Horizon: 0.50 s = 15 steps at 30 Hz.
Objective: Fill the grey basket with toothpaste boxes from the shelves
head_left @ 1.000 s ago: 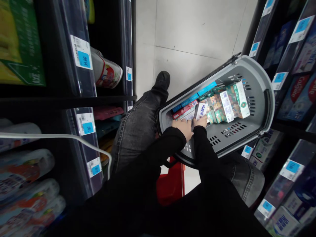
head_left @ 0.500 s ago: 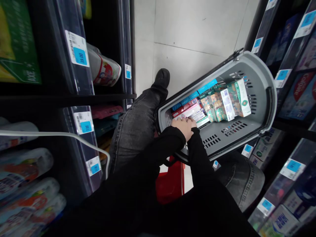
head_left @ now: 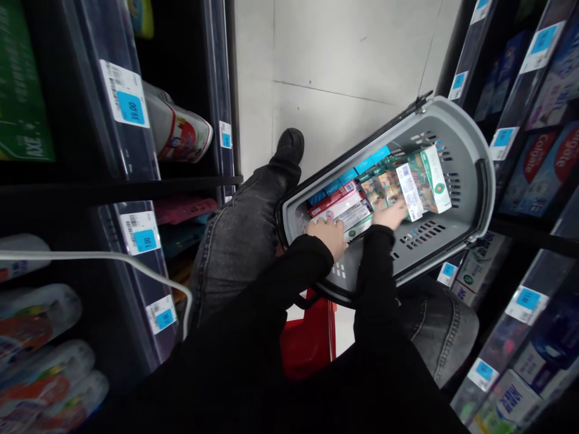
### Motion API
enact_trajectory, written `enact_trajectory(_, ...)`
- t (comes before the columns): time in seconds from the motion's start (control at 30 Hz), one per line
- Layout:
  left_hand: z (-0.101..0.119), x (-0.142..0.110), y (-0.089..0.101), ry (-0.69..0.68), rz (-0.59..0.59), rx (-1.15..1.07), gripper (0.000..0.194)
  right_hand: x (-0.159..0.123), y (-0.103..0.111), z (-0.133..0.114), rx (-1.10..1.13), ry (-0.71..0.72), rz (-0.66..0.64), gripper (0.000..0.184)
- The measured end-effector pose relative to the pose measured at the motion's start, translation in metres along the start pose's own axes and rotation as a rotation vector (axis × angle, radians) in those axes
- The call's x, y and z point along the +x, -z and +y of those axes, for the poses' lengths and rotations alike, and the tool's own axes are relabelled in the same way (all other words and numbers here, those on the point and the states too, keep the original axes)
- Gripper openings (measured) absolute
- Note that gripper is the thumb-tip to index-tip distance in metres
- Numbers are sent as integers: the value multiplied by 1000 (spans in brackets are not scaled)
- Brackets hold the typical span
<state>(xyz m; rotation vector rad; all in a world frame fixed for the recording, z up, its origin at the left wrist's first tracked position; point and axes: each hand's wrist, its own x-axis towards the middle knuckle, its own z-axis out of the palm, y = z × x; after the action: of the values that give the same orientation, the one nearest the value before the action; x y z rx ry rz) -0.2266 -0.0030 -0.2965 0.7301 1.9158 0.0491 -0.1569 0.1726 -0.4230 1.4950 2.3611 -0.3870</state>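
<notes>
A grey plastic shopping basket (head_left: 470, 144) rests tilted on my lap, holding several toothpaste boxes. My left hand (head_left: 329, 232) lies on the red and white boxes (head_left: 337, 205) at the basket's near end, fingers curled over their ends. My right hand (head_left: 389, 216) reaches further in and touches the green and orange boxes (head_left: 407, 181) in the middle; it is blurred by motion and its fingers do not show clearly. Blue boxes (head_left: 362, 167) line the basket's far wall.
Dark shelves with blue price tags stand on both sides. A red and white pack (head_left: 178, 129) sits on the left shelf, toothpaste cartons (head_left: 543, 163) on the right. A white cable (head_left: 104, 259) crosses the left shelf. A red basket (head_left: 312, 337) sits under my legs. Pale floor tiles (head_left: 344, 54) lie ahead.
A second ago my right hand held a white box upright; the box now lies flat among the others. The right hand has moved right to the green boxes. My left hand stayed put.
</notes>
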Motion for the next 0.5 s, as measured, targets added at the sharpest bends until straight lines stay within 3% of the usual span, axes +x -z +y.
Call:
enact_trajectory(0.07, 0, 0, 1, -1, 3, 11, 50, 30, 36, 17, -69, -27, 267, 63)
enact_trajectory(0.1, 0, 0, 1, 1, 1, 13, 50, 46, 50, 24, -109, -4, 313, 69)
enact_trajectory(0.17, 0, 0, 2, 6, -6, 13, 51, 76, 70, 33, -204, 74, 264, 71)
enact_trajectory(0.3, 2, 0, 3, 13, -9, 6, 52, 108, 84, 36, -352, 187, 61, 65)
enact_trajectory(0.4, 3, 0, 3, 12, -14, 12, 52, 104, 94, 41, -327, 94, 50, 62)
enact_trajectory(0.5, 4, -1, 2, 4, -20, 16, 51, 76, 95, 47, -155, -44, -51, 54)
